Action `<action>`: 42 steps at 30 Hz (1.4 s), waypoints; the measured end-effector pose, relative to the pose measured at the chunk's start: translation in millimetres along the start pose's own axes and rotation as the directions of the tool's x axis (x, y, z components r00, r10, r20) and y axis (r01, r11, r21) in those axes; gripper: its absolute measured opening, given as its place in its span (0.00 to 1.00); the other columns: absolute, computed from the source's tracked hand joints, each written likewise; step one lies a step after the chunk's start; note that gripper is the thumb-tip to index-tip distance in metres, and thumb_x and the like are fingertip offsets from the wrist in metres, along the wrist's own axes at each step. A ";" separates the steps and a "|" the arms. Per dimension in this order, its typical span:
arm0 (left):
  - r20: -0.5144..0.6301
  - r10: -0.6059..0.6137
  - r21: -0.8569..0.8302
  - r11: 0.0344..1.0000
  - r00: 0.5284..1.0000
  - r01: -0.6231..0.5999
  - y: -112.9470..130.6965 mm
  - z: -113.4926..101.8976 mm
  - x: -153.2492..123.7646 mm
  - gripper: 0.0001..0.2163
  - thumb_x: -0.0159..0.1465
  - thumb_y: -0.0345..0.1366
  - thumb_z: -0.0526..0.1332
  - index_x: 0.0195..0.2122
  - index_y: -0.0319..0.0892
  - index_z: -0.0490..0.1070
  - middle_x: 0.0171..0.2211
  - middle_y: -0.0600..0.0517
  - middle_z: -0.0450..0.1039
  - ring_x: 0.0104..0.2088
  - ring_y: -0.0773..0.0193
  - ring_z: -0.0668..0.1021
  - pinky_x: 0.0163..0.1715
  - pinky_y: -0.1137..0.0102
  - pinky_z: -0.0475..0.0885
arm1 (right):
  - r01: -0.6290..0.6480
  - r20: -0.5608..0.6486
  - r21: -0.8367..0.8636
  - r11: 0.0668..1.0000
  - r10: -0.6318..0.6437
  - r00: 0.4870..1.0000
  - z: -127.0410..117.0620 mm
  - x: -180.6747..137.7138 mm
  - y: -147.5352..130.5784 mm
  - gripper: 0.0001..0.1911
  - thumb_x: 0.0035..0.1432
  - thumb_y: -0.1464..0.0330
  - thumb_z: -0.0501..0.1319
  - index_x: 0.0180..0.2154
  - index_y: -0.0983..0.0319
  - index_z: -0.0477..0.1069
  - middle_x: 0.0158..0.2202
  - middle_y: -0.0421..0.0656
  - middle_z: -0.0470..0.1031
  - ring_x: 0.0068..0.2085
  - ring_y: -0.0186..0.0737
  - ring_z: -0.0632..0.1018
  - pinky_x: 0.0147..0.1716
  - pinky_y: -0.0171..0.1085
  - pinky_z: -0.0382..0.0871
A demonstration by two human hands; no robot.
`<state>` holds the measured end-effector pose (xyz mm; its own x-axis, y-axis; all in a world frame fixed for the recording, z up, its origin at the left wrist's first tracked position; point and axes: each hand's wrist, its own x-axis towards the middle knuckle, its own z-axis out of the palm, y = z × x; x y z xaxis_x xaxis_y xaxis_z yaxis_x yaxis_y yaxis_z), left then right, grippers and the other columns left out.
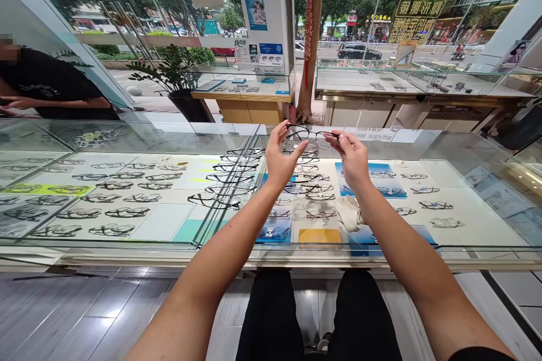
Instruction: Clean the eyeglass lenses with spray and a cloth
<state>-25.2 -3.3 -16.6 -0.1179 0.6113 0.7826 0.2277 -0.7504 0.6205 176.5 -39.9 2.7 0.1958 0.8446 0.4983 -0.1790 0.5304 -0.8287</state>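
Black-rimmed, the pair of glasses (pixel 312 133) I am watching is held up at the upper centre of the frame, between the two hands. The left hand (pixel 281 161) grasps its left end with the fingers, thumb stretched out underneath; the right hand (pixel 354 161) pinches the right end. I read its long axis as running across the frame, right end slightly lower, and I call neither hand nearer, since each touches an end.

Under the forearms, I look down onto a glass display counter (pixel 127 252), rows of spectacles (pixel 127 212) over its pale floor at left. Just below the right hand sits a crumpled cloth (pixel 349 212), with a yellow card (pixel 319 236) near it; I cannot tell which side of the glass either is on.

Past the counter, another person (pixel 55 84) in black leans in at the upper left. A dark pot (pixel 192 107) holds a leafy plant (pixel 171 67), and a far showcase (pixel 347 93) at the upper right contains more eyewear (pixel 378 87).
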 end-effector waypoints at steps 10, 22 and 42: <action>0.022 -0.008 -0.084 0.996 1.000 0.009 -1.6 1.9 1.2 0.34 0.67 0.54 0.75 0.71 0.57 0.67 0.63 0.43 0.78 0.56 0.53 0.86 0.58 0.55 0.82 | -0.053 -0.013 -0.047 0.997 0.053 0.999 -1.2 0.7 7.6 0.23 0.65 0.42 0.68 0.44 0.54 0.78 0.50 0.47 0.89 0.56 0.52 0.87 0.62 0.54 0.79; 0.220 -0.056 -0.112 0.990 0.974 0.082 0.4 1.5 0.5 0.34 0.64 0.44 0.77 0.71 0.50 0.72 0.61 0.42 0.82 0.48 0.56 0.88 0.52 0.59 0.84 | -0.104 0.078 -0.160 0.982 0.117 0.990 -3.7 0.3 3.3 0.20 0.59 0.47 0.74 0.40 0.56 0.84 0.50 0.45 0.89 0.56 0.50 0.84 0.64 0.51 0.76; 0.342 -0.045 -0.108 0.990 0.938 0.087 14.9 0.5 1.5 0.35 0.64 0.38 0.74 0.72 0.48 0.70 0.63 0.41 0.79 0.49 0.57 0.86 0.52 0.60 0.82 | -0.365 0.194 -0.043 0.930 0.366 0.910 -2.8 1.2 7.5 0.24 0.41 0.49 0.84 0.30 0.59 0.84 0.30 0.41 0.81 0.35 0.38 0.76 0.43 0.41 0.73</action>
<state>-21.6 -13.4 -6.2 0.2100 0.6938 0.6889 0.1108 -0.7170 0.6883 178.1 -35.1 -3.6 -0.0748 0.9770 0.1998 -0.1968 0.1820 -0.9634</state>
